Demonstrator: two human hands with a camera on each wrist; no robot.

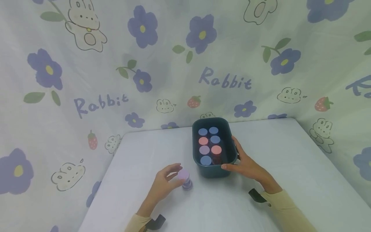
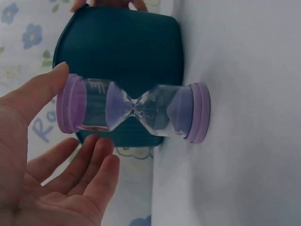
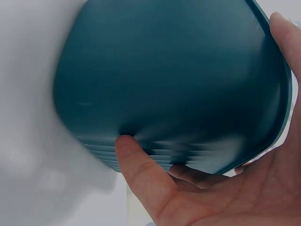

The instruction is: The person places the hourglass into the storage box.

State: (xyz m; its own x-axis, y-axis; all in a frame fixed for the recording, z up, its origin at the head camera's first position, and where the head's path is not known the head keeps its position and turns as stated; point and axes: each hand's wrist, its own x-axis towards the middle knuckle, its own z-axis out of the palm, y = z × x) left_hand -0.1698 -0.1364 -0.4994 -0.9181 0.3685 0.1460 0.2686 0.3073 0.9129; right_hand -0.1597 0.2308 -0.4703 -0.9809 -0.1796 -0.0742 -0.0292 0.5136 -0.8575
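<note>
A lilac-capped hourglass stands upright on the white table, with purple sand in both bulbs. My left hand is beside its upper cap; the thumb lies at the cap's edge while the other fingers are spread loosely around, apart from the glass. My right hand grips the near right corner of a dark teal bin, thumb at the rim and fingers along its side. Inside the bin, several round-capped pieces stand in two columns, with blue, pink and lilac tops; their lower parts are mostly hidden.
The white table extends to both sides of the bin. Behind it hangs a curtain printed with flowers and rabbits, close to the table's back edge and the bin's far end.
</note>
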